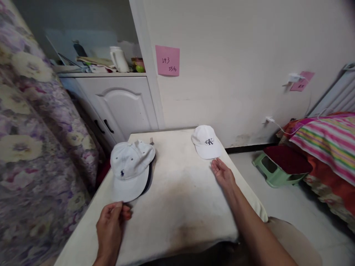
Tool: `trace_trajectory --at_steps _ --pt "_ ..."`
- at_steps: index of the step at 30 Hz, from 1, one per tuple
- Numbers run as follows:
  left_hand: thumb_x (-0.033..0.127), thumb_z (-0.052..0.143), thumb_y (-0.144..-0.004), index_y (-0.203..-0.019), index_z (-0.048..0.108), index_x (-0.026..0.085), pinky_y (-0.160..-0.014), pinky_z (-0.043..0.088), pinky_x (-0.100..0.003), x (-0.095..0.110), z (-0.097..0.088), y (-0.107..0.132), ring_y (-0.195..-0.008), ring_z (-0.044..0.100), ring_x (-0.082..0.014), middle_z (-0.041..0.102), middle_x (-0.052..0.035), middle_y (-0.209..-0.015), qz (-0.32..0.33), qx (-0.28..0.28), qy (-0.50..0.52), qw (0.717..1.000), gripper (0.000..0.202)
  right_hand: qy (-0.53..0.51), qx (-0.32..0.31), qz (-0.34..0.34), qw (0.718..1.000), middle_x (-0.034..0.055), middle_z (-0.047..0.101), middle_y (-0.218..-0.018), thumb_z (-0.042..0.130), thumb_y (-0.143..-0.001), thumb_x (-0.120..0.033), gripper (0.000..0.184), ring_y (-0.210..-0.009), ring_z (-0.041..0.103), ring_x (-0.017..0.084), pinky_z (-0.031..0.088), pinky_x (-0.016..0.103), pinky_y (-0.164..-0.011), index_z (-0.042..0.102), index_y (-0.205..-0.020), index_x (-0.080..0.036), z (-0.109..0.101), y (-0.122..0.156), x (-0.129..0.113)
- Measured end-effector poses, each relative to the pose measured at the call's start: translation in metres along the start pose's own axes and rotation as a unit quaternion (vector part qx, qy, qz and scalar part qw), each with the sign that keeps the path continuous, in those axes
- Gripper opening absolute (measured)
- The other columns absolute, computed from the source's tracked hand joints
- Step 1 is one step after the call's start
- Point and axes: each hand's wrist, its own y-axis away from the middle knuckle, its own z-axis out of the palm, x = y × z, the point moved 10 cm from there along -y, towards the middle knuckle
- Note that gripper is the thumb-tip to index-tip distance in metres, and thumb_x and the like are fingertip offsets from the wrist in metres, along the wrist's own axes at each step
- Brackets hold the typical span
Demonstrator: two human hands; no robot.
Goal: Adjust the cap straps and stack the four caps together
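Observation:
On the left of the table lies a white baseball cap (130, 162) with a small dark embroidered figure on its front, brim towards me. A dark brim (149, 179) shows beneath it, so at least one more cap is under it. My left hand (111, 225) is at the near edge of the white brim, fingers loosely curled and thumb tip close to it; whether they touch is unclear. At the far right of the table sits another white cap (204, 140) with dark letters. Just in front of its brim, my right hand (223, 173) is open, fingers stretched out, holding nothing.
The cream-covered table (172, 177) has brown stains and stands against the wall. A floral curtain (41, 147) hangs at left, beside a white cabinet (116, 103). Right of the table are a green stool (273, 170) with a dark red top and a striped bed cover (330, 140).

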Motion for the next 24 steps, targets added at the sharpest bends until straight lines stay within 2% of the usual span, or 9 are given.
trace_trajectory --at_steps 4,9,15,20,24 --pt "0.032 0.073 -0.075 -0.083 0.061 0.019 -0.052 0.048 -0.022 0.001 0.007 0.001 -0.053 0.056 -0.0130 0.066 0.0018 -0.066 0.009 -0.030 -0.022 0.999 0.019 0.014 -0.007 0.000 1.000 0.0040 0.076 -0.092 0.072 -0.074 -0.006 0.029 -0.092 0.073 0.019 0.063 0.034 -0.084 0.068 -0.097 -0.022 0.004 -0.010 0.000" --pt "0.035 0.073 -0.075 -0.083 0.059 0.020 -0.052 0.047 -0.021 -0.005 0.008 -0.003 -0.054 0.055 -0.0129 0.066 0.0020 -0.065 -0.005 -0.038 -0.027 0.999 0.022 0.017 -0.032 -0.003 0.999 0.0012 0.074 -0.083 0.069 -0.075 -0.004 0.030 -0.096 0.073 0.017 0.062 0.033 -0.086 0.068 -0.099 -0.021 0.014 -0.024 0.004" --pt "0.037 0.073 -0.076 -0.083 0.060 0.021 -0.054 0.046 -0.021 -0.009 0.009 -0.005 -0.055 0.054 -0.0130 0.066 0.0017 -0.065 -0.004 -0.053 -0.026 0.998 0.022 0.030 -0.072 0.009 0.997 0.0045 0.075 -0.094 0.069 -0.077 -0.006 0.030 -0.100 0.072 0.018 0.060 0.033 -0.090 0.069 -0.104 -0.018 0.024 -0.030 0.006" --pt "0.039 0.073 -0.075 -0.083 0.059 0.020 -0.053 0.046 -0.021 -0.009 0.012 -0.004 -0.053 0.054 -0.0130 0.065 0.0015 -0.063 -0.008 -0.059 -0.042 0.997 0.025 0.047 -0.100 0.010 0.994 0.0058 0.074 -0.105 0.072 -0.077 -0.009 0.030 -0.109 0.069 0.020 0.058 0.032 -0.093 0.070 -0.105 -0.019 0.033 -0.029 0.007" --pt "0.041 0.071 -0.077 -0.082 0.058 0.019 -0.052 0.044 -0.021 -0.004 0.015 -0.002 -0.052 0.052 -0.0123 0.064 0.0023 -0.062 0.002 -0.066 -0.049 0.997 0.026 0.067 -0.148 0.040 0.986 0.0053 0.074 -0.111 0.073 -0.080 -0.019 0.032 -0.116 0.065 0.018 0.053 0.031 -0.099 0.070 -0.111 -0.021 0.047 -0.011 0.012"
